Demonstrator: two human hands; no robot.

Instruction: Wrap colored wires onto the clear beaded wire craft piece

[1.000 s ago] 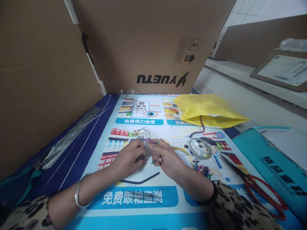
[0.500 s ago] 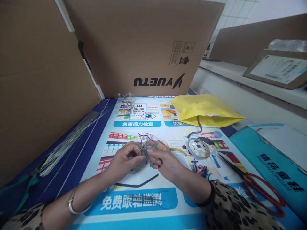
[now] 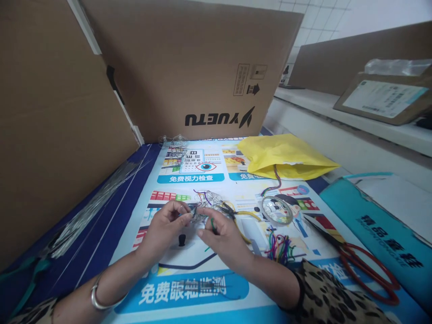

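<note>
My left hand (image 3: pixel 167 227) pinches a small piece of thin bent wire (image 3: pixel 194 210) between thumb and fingertips. Close on its right, my right hand (image 3: pixel 227 238) reaches its index finger to that wire. A green cord (image 3: pixel 213 224) runs through the curled fingers of my right hand, its tail hanging below. Just beyond both hands lies a tangle of wire shapes (image 3: pixel 212 198) with a purple and orange cord on it. Yellow-handled pliers (image 3: pixel 248 213) rest right of the tangle. What exactly my fingertips grip is partly hidden.
A round clear dish (image 3: pixel 277 220) and a bunch of coloured cords (image 3: pixel 281 246) lie to the right, near red-handled scissors (image 3: pixel 369 270). A yellow bag (image 3: pixel 290 155) sits behind. Straight wires (image 3: pixel 89 216) and a teal-handled tool (image 3: pixel 32 281) are at left. Cardboard (image 3: pixel 189 67) stands behind.
My hands have drawn slightly apart, and my right index finger has straightened toward the wire. The pliers and wire tangle show more fully. The whole view has shifted slightly.
</note>
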